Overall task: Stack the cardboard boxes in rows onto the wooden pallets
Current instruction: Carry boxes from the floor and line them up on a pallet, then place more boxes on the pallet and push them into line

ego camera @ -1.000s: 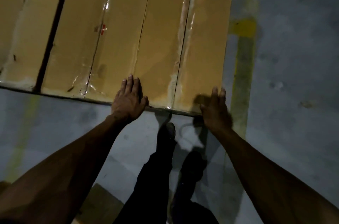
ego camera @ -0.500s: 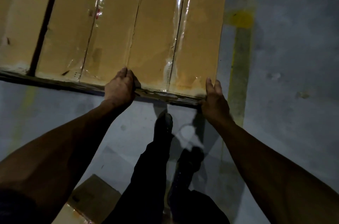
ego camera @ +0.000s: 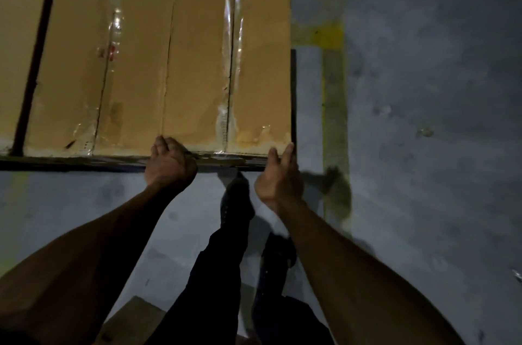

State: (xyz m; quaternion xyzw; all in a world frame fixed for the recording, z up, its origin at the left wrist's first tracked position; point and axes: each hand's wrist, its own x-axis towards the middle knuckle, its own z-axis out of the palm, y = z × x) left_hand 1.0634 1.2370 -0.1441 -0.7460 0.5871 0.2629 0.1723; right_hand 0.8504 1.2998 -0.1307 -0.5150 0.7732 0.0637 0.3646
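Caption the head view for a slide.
Both hands, left and right, at the near edge of the rightmost cardboard box.

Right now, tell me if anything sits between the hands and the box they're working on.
Nothing visible does. The left hand and right hand are already at the near edge of the rightmost cardboard box, fingers on it. Only bare grey floor lies around them.
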